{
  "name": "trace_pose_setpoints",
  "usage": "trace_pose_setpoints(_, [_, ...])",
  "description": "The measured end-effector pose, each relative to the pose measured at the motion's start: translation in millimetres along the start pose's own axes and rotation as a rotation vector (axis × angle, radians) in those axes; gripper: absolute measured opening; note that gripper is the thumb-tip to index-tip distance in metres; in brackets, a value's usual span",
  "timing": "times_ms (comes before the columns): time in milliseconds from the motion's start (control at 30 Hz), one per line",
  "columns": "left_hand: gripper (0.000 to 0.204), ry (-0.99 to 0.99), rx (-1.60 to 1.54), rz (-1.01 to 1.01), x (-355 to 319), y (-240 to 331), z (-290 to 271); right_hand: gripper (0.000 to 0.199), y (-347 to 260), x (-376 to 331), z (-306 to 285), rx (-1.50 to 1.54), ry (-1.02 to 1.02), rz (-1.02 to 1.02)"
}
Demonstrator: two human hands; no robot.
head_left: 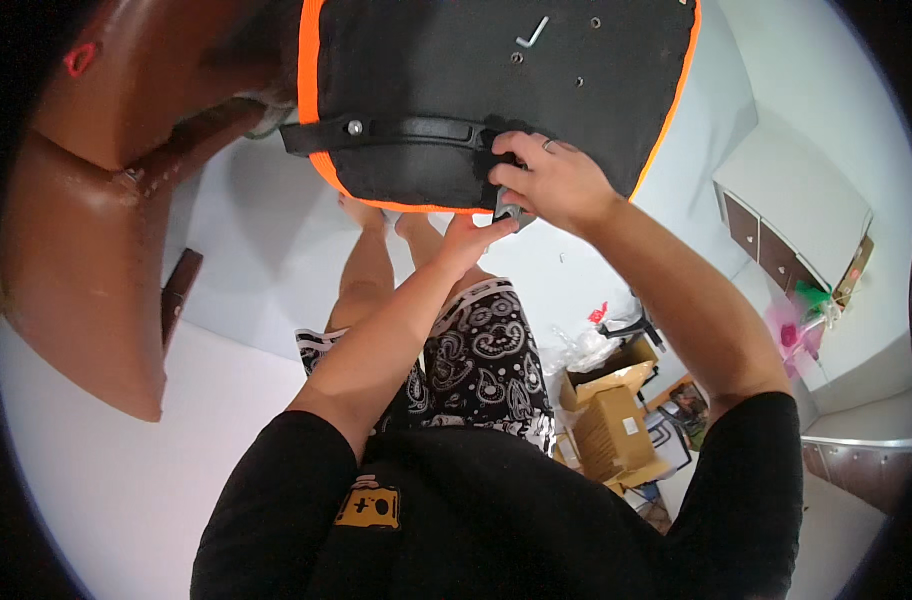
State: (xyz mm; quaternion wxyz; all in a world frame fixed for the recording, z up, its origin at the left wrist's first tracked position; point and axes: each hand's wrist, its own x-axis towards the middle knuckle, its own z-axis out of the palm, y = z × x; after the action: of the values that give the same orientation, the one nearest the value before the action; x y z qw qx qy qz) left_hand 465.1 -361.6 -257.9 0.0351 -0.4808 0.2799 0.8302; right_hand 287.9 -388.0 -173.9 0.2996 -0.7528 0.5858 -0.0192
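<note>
In front of me is a black padded seat panel (406, 65) with orange edging, its fabric face with several metal-rimmed holes turned toward me. Along its near side lies a black slotted bracket (416, 132), with a silver bolt (355, 128) in its left part. My right hand (561, 185), a ring on one finger, has its fingers curled at the bracket's right end; what the fingertips pinch is hidden. Just below, my left hand (468, 243) closes on a small grey piece (506, 207) at the panel's orange edge. A silver hex key (533, 33) rests on the panel.
Brown padded furniture (86, 260) stands at the left. Open cardboard boxes (616, 430) and clear plastic wrapping (581, 350) lie on the floor to my right. Farther right is a white-topped cabinet (791, 195), with pink and green wrapping (798, 325) beside it.
</note>
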Motion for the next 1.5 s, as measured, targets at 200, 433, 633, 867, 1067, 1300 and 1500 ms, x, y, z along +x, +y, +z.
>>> trace_pose_setpoints(200, [0.055, -0.082, -0.432, 0.106, 23, -53, -15, 0.025, 12, 5, 22, -0.175, -0.039, -0.254])
trace_pose_setpoints(433, [0.034, 0.073, -0.395, 0.196, 28, -84, -50, 0.018, -1, 40, 56, -0.22, 0.14, -0.425])
trace_pose_setpoints(633, [0.024, 0.071, -0.454, 0.419, 13, -67, -58, 0.018, -11, 28, 79, -0.137, 0.229, -0.2])
trace_pose_setpoints(867, [0.025, -0.072, -0.509, 0.665, 13, -83, -61, 0.02, -43, -6, 117, 0.202, 0.586, 0.15])
trace_pose_setpoints(1067, [0.029, -0.091, -0.394, 0.907, -23, -74, -58, 0.021, -77, -27, 104, 0.049, 0.753, 0.13])
trace_pose_setpoints(1300, [0.027, -0.126, -0.474, 0.998, -51, -93, -60, 0.018, -135, -39, 119, -0.107, 0.871, 0.242])
trace_pose_setpoints(1500, [0.023, -0.27, -0.46, 0.99, -72, -74, -61, 0.045, -163, -48, 134, -0.172, 0.919, 0.215])
